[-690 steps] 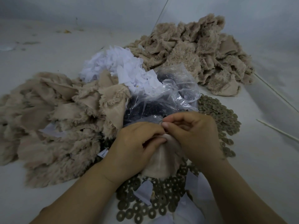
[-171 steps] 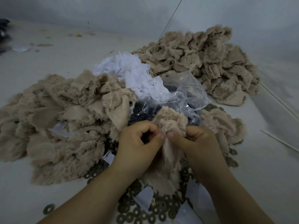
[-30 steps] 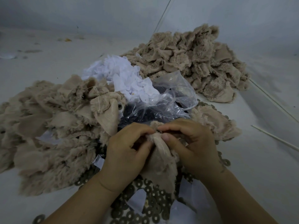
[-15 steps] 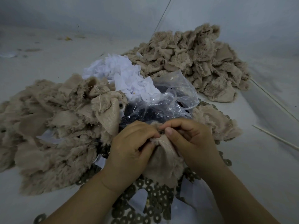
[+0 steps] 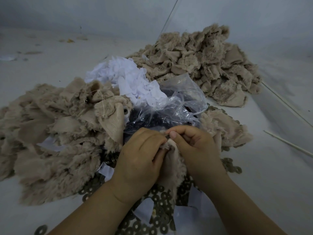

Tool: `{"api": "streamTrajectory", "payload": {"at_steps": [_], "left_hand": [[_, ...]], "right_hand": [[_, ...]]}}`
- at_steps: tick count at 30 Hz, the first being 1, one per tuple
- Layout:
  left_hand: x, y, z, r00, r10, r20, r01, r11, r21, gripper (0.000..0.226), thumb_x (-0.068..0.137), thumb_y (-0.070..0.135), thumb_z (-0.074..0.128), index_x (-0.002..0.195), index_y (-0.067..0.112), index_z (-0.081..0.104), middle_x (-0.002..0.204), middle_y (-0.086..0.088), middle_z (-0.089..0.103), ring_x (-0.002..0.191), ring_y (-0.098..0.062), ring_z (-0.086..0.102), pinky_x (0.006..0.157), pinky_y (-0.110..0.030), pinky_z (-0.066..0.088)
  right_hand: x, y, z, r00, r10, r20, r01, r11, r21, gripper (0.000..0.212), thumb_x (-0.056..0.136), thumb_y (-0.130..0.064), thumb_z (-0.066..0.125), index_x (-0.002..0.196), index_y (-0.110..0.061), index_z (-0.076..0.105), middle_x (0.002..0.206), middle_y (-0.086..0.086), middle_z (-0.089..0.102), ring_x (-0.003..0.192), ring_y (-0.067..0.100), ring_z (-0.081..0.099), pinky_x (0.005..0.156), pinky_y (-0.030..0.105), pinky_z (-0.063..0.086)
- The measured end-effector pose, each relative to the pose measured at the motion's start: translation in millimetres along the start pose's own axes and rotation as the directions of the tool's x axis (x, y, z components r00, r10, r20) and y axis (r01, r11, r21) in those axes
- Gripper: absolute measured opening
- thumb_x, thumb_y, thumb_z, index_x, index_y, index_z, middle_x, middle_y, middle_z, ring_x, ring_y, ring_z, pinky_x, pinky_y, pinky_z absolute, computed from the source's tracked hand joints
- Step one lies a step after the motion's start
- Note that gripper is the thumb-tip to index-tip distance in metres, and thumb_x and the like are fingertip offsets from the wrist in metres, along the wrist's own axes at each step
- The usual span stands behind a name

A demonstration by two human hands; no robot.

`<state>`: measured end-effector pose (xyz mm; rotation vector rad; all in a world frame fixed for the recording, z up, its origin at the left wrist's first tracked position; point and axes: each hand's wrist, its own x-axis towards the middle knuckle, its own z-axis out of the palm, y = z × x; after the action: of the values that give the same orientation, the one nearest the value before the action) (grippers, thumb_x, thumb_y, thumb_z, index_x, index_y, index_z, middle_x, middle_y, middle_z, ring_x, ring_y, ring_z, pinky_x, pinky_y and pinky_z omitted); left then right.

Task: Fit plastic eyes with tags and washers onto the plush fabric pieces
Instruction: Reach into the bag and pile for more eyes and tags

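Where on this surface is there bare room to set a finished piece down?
Bare patches: right of the washers, past the thin stick; far left, behind the left plush pile; near left corner, by a stray washer. Crowded: the middle, where both hands grip a plush piece amid the bag and tags.

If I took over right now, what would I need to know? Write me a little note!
Left hand and right hand: both pinch the top of one plush piece.
Eyes: in the clear bag behind the hands.
White tags: heaped behind the bag.
Washers: spread under the wrists.
Plush piles: one on the left, one far right.
Done: one left-pile piece shows an eye.
Left: finish the held piece; whether its eye is in is hidden.
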<state>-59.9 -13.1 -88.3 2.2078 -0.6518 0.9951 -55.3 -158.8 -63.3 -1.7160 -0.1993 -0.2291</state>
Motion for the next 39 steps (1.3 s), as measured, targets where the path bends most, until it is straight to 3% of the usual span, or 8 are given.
{"api": "streamTrajectory", "payload": {"at_steps": [5, 12, 16, 19, 21, 26, 36, 39], "left_hand": [[-1.1, 4.6, 3.0, 1.000, -0.007, 0.030, 0.006, 1.000, 0.019, 0.023, 0.094, 0.012, 0.054, 0.092, 0.000, 0.073, 0.091, -0.011, 0.071, 0.084, -0.024, 0.063, 0.086, -0.028, 0.049], [3.5, 2.6, -4.6, 0.995, -0.061, 0.073, 0.075, 0.977, -0.197, 0.017, 0.087, -0.005, 0.060, 0.094, 0.004, 0.073, 0.094, 0.000, 0.069, 0.088, -0.014, 0.061, 0.083, -0.025, 0.048], [7.8, 2.7, -8.9, 0.997, 0.008, 0.077, 0.012, 0.967, -0.255, 0.019, 0.083, -0.002, 0.055, 0.090, 0.003, 0.073, 0.091, 0.002, 0.068, 0.086, -0.013, 0.059, 0.080, -0.022, 0.047], [7.4, 2.9, -8.3, 0.998, -0.019, 0.066, 0.037, 0.959, -0.280, 0.019, 0.081, -0.004, 0.059, 0.090, 0.005, 0.074, 0.090, 0.004, 0.068, 0.087, -0.010, 0.060, 0.080, -0.021, 0.047], [7.2, 2.1, -8.5, 0.996, -0.065, 0.056, 0.078, 0.952, -0.295, 0.023, 0.077, -0.008, 0.064, 0.091, 0.006, 0.075, 0.092, 0.007, 0.069, 0.088, -0.006, 0.061, 0.080, -0.021, 0.047], [6.2, 1.8, -10.9, 0.983, -0.177, 0.055, 0.184, 0.909, -0.374, 0.028, 0.073, -0.007, 0.067, 0.091, 0.012, 0.076, 0.092, 0.013, 0.070, 0.088, -0.005, 0.065, 0.079, -0.021, 0.051], [5.0, 6.9, -11.9, 0.907, -0.402, 0.124, 0.397, 0.723, -0.565, 0.020, 0.080, 0.014, 0.072, 0.091, 0.030, 0.068, 0.090, 0.005, 0.070, 0.086, -0.018, 0.069, 0.074, -0.029, 0.057], [6.8, 9.3, -13.2, 0.936, -0.333, 0.114, 0.344, 0.798, -0.494, 0.020, 0.083, 0.027, 0.064, 0.095, 0.043, 0.067, 0.095, 0.022, 0.069, 0.092, -0.001, 0.067, 0.077, -0.012, 0.051]], "right_hand": [[-1.5, 2.0, 2.2, 0.995, 0.061, -0.075, -0.062, 0.998, -0.002, 0.026, 0.092, -0.007, 0.066, 0.078, -0.027, 0.075, 0.079, -0.007, 0.077, 0.077, 0.007, 0.072, 0.070, 0.018, 0.056], [-1.4, 3.0, -3.7, 0.998, 0.048, -0.045, -0.050, 0.998, -0.031, 0.023, 0.090, -0.008, 0.069, 0.079, -0.027, 0.075, 0.074, -0.007, 0.076, 0.068, 0.006, 0.072, 0.062, 0.017, 0.055], [4.2, 4.2, -8.2, 0.986, -0.154, -0.057, 0.135, 0.957, -0.255, 0.023, 0.089, -0.007, 0.071, 0.081, -0.029, 0.073, 0.071, -0.014, 0.074, 0.070, 0.001, 0.070, 0.066, 0.015, 0.054], [5.4, 7.7, -6.5, 0.946, -0.318, -0.065, 0.271, 0.884, -0.382, 0.009, 0.087, -0.013, 0.070, 0.088, -0.017, 0.077, 0.080, -0.011, 0.073, 0.076, 0.005, 0.071, 0.073, 0.027, 0.058], [4.7, 8.4, -7.4, 0.935, -0.348, -0.059, 0.308, 0.885, -0.348, 0.011, 0.085, -0.014, 0.067, 0.089, -0.018, 0.077, 0.081, -0.012, 0.073, 0.078, 0.004, 0.071, 0.074, 0.028, 0.058], [4.4, 5.2, -10.2, 0.913, -0.407, 0.023, 0.393, 0.862, -0.319, 0.022, 0.086, -0.006, 0.064, 0.090, -0.027, 0.070, 0.083, -0.024, 0.067, 0.079, -0.006, 0.065, 0.072, 0.007, 0.047], [2.7, 5.2, -18.5, 0.926, -0.354, 0.131, 0.368, 0.923, -0.109, 0.012, 0.087, -0.009, 0.068, 0.097, -0.011, 0.075, 0.089, -0.002, 0.074, 0.078, 0.010, 0.070, 0.071, 0.024, 0.054], [3.2, 6.1, -19.4, 0.912, -0.387, 0.133, 0.405, 0.900, -0.162, 0.017, 0.081, -0.012, 0.074, 0.097, -0.007, 0.076, 0.090, 0.002, 0.075, 0.081, 0.013, 0.071, 0.074, 0.026, 0.057]]}}
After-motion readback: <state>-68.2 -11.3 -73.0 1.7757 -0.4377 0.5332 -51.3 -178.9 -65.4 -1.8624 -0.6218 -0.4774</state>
